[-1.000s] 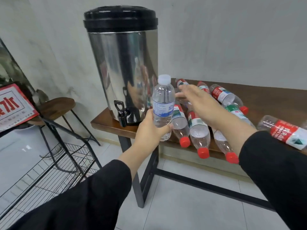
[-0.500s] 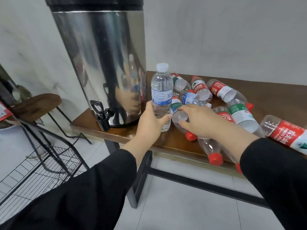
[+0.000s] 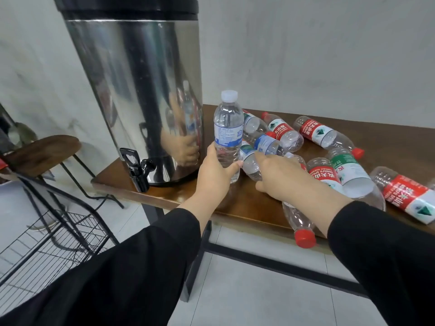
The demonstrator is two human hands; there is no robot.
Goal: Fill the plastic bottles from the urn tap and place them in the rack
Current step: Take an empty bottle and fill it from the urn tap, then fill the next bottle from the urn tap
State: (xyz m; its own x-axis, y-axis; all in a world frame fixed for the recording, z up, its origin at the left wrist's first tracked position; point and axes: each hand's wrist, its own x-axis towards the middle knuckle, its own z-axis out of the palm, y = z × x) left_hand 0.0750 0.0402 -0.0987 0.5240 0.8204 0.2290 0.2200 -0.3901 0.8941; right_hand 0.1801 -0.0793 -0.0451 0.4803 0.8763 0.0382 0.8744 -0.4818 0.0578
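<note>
My left hand [image 3: 215, 178] is wrapped around the lower part of an upright clear bottle [image 3: 227, 128] with a white cap and blue label, standing on the wooden table [image 3: 237, 203] just right of the steel urn [image 3: 138, 90]. The urn's black tap [image 3: 136, 169] juts out over the table's left front edge. My right hand [image 3: 280, 177] lies on a lying clear bottle [image 3: 250, 164] in the pile, fingers curled over it. Several empty bottles with red caps and red or green labels [image 3: 322, 135] lie scattered to the right. A black wire rack [image 3: 47, 241] stands lower left.
A wooden stool [image 3: 42, 149] stands left of the table, behind the rack. One red-capped bottle [image 3: 300, 225] hangs over the table's front edge. A grey wall runs close behind the table, and pale floor tiles lie below.
The upright bottle went from held in the air to standing on the table beside the urn. My right hand came down from above the pile onto a lying bottle. The view moved closer.
</note>
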